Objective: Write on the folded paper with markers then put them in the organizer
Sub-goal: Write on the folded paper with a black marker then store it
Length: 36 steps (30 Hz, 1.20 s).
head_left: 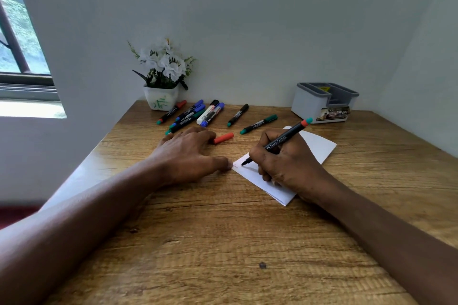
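A folded white paper [316, 145] lies on the wooden table [223, 242], right of centre. My right hand [285, 163] grips an uncapped black marker [287, 135] with a red and teal end, its tip touching the paper's left corner. My left hand [188, 153] lies flat on the table, its thumb pressing the paper's left corner. A red cap [223, 138] lies by my left fingers. Several capped markers [195, 114] are spread at the back, along with a black one [238, 115] and a green one [259, 124]. A grey organizer [322, 104] stands at the back right.
A white pot of artificial white flowers [162, 77] stands at the back left against the wall. Walls close the table at the back and right. A window [17, 39] is at the far left, beyond the table's left edge.
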{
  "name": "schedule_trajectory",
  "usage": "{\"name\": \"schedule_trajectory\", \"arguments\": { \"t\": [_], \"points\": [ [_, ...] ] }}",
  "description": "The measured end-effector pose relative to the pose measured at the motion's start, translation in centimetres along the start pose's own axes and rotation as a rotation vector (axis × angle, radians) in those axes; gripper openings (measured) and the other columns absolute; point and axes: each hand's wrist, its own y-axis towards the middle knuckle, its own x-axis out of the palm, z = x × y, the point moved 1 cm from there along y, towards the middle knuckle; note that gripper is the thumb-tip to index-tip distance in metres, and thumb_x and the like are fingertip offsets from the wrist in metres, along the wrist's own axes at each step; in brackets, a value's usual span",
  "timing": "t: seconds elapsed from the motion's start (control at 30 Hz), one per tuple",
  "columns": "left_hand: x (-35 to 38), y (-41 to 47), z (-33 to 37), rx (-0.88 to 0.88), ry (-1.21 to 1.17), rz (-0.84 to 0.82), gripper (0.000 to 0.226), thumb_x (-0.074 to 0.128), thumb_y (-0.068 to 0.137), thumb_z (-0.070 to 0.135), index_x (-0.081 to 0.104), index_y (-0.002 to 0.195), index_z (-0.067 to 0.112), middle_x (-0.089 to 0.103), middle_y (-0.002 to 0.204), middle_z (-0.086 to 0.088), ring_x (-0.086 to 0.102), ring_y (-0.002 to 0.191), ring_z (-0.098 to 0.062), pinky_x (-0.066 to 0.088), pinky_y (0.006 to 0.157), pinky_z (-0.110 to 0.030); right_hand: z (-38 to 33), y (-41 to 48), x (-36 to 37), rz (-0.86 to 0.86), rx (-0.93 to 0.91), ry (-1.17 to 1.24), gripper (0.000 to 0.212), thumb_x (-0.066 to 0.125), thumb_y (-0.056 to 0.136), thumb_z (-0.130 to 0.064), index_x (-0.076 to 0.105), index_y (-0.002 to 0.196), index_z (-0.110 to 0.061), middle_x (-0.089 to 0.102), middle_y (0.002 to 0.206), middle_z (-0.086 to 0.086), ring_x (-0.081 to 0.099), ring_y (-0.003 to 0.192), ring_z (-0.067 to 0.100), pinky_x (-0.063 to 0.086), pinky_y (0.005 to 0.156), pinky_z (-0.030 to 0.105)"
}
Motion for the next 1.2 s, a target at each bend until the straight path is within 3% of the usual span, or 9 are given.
{"name": "schedule_trajectory", "arguments": {
  "t": [0.53, 0.9, 1.07, 1.2],
  "points": [
    [0.01, 0.09, -0.08, 0.004, -0.003, -0.016, 0.089, 0.06, 0.078, 0.078, 0.033, 0.154, 0.04, 0.025, 0.165, 0.008, 0.029, 0.148, -0.019, 0.033, 0.116, -0.051, 0.18, 0.02, -0.01, -0.005, 0.0, -0.024, 0.019, 0.07, 0.088, -0.018, 0.063, 0.072, -0.012, 0.068, 0.054, 0.001, 0.062, 0.046, 0.01, 0.044, 0.044, 0.018],
    [-0.13, -0.1, 0.21, 0.005, -0.002, -0.015, 0.088, 0.061, 0.08, 0.076, 0.034, 0.154, 0.038, 0.025, 0.166, 0.008, 0.028, 0.148, -0.019, 0.032, 0.117, -0.051, 0.23, 0.02, 0.02, 0.038, -0.009, -0.066, 0.019, 0.072, 0.086, -0.02, 0.064, 0.07, -0.013, 0.065, 0.053, -0.001, 0.061, 0.047, 0.008, 0.049, 0.051, 0.027],
    [-0.16, -0.06, 0.14, 0.003, 0.003, -0.012, 0.088, 0.061, 0.08, 0.076, 0.034, 0.154, 0.038, 0.026, 0.166, 0.008, 0.03, 0.148, -0.02, 0.032, 0.116, -0.05, 0.22, 0.04, 0.04, 0.03, 0.017, -0.028, 0.02, 0.072, 0.087, -0.018, 0.064, 0.069, -0.016, 0.067, 0.054, 0.0, 0.062, 0.046, 0.008, 0.045, 0.046, 0.018],
    [-0.13, -0.06, 0.19, 0.005, 0.012, -0.017, 0.088, 0.06, 0.08, 0.076, 0.033, 0.155, 0.038, 0.025, 0.166, 0.008, 0.029, 0.148, -0.019, 0.032, 0.116, -0.051, 0.05, -0.03, 0.03, 0.035, 0.009, -0.055, 0.021, 0.07, 0.088, -0.02, 0.063, 0.069, -0.016, 0.067, 0.054, 0.001, 0.062, 0.047, 0.009, 0.045, 0.046, 0.02]
  ]
}}
